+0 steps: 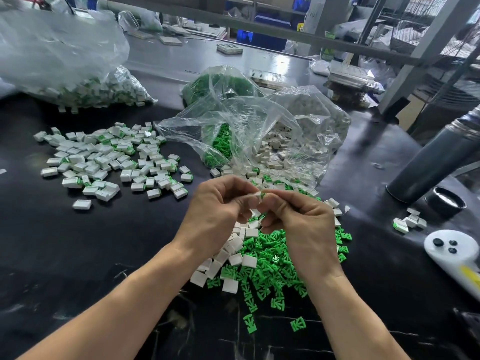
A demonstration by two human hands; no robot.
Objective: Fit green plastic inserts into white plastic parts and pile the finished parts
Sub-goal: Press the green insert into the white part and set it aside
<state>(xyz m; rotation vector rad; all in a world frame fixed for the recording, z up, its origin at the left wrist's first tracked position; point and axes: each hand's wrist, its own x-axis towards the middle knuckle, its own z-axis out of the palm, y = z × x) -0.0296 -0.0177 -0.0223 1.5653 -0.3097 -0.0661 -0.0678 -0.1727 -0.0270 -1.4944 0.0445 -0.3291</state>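
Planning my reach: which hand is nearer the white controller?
Right. The right hand is between the controller and the left hand, which sits farther away.

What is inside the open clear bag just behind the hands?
The clear bag holds green inserts on its left and white parts on its right. Crumpled plastic hides what lies deeper.

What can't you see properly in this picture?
- Head view: the white part and green insert are mostly hidden by the fingers of the left hand and right hand.
- Whether the insert is fully seated: too small to tell.
- White controller: cut off by the right edge.
- Background shelves: blurred.
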